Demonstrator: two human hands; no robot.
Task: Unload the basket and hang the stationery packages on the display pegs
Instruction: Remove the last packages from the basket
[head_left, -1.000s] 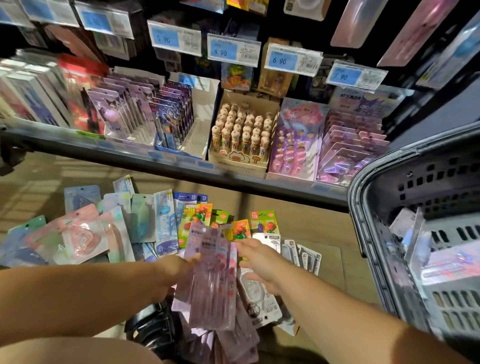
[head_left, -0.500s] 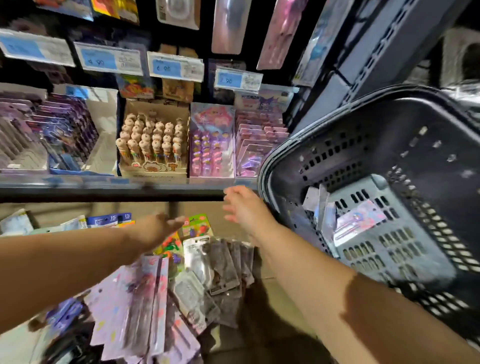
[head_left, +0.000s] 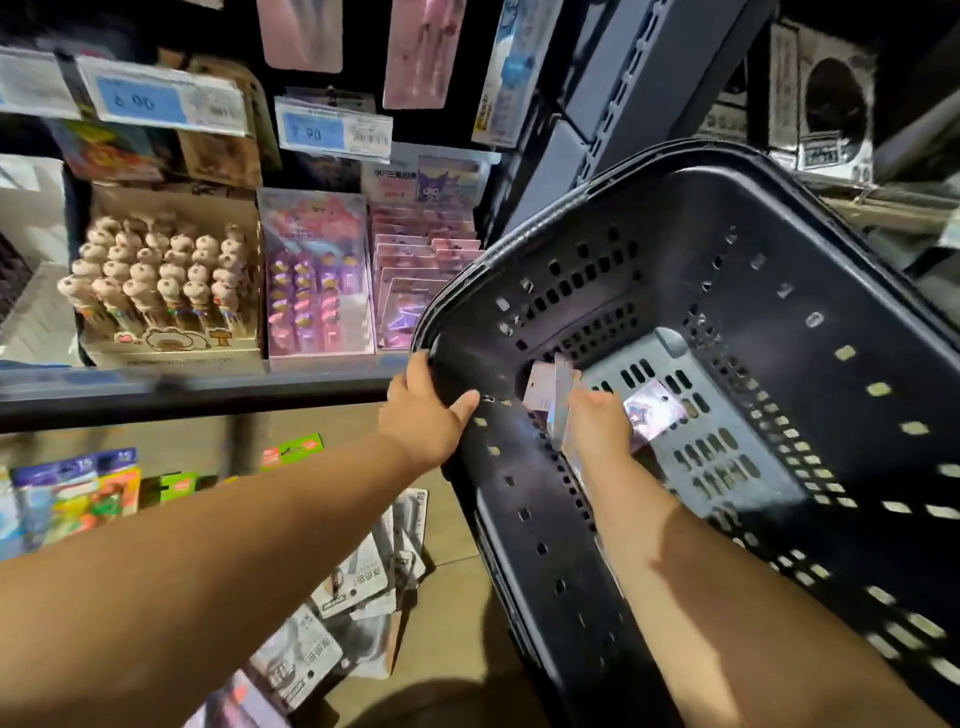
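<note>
My left hand (head_left: 426, 415) grips the black basket (head_left: 727, 218) by its rim at nine o'clock. My right hand (head_left: 597, 431) rests inside on pale packages (head_left: 543, 387); I cannot tell whether it grasps them.

The left hand (head_left: 423, 415) and left forearm (head_left: 208, 545), outside the basket (head_left: 530, 561), are bare, with no sleeve up to the picture's edge. The right hand (head_left: 597, 423) and right forearm (head_left: 727, 597), inside the basket, are likewise bare, and shadow darkens that forearm's lower length.
</note>
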